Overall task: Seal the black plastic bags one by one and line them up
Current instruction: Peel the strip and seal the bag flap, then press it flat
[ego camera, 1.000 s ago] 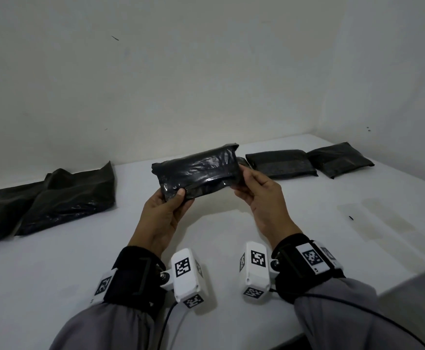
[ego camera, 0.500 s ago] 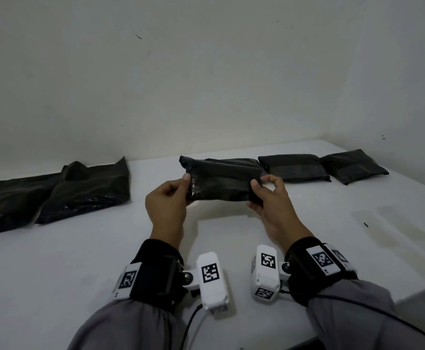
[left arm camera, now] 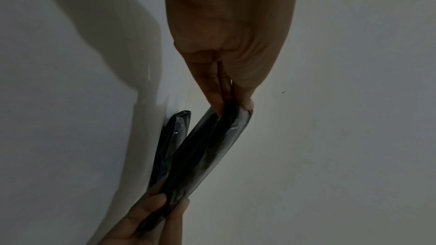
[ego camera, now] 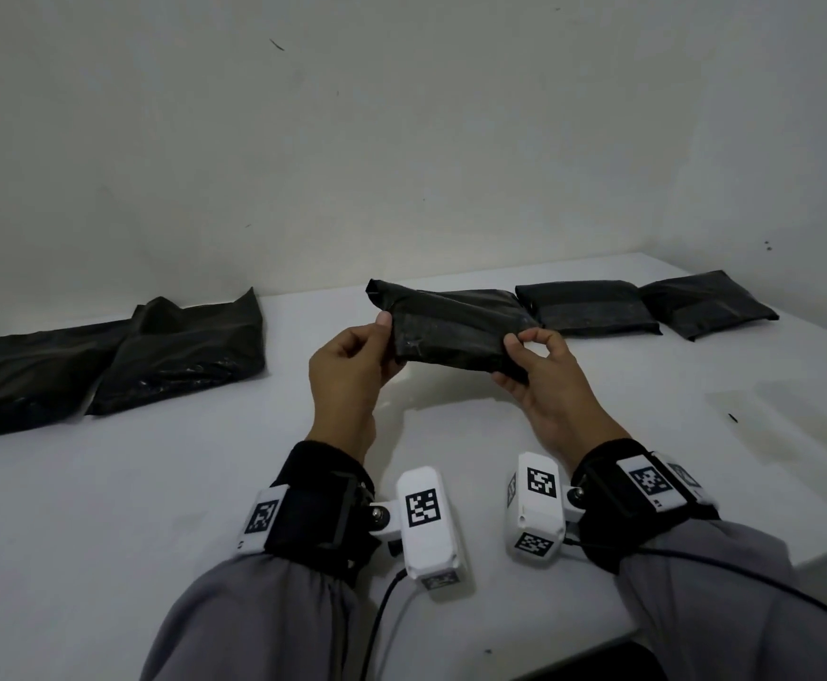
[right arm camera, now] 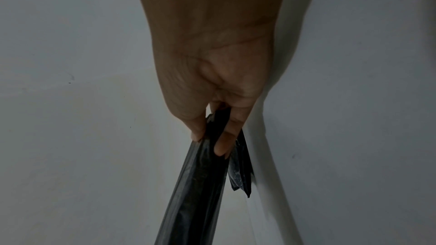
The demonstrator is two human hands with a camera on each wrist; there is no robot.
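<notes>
A folded black plastic bag (ego camera: 456,331) is held above the white table (ego camera: 156,508), pinched at its left end by the left hand (ego camera: 347,366) and at its right end by the right hand (ego camera: 544,380). Two sealed bags (ego camera: 588,307) lie in a row just beyond, at the right; unsealed bags (ego camera: 107,356) lie at the far left.

Black bags on a white table, one held up in the middle

The held bag (ego camera: 456,331) is a flat, folded, glossy black packet, raised above the table and tilted, pinched at its two ends. To its right, two sealed bags lie flat in a row by the wall: one (ego camera: 586,307) just beside the held bag, the next (ego camera: 709,303) at the far right. To the left, two unsealed bags, limp and wrinkled, overlap: one (ego camera: 185,353) and another (ego camera: 23,371)
</notes>
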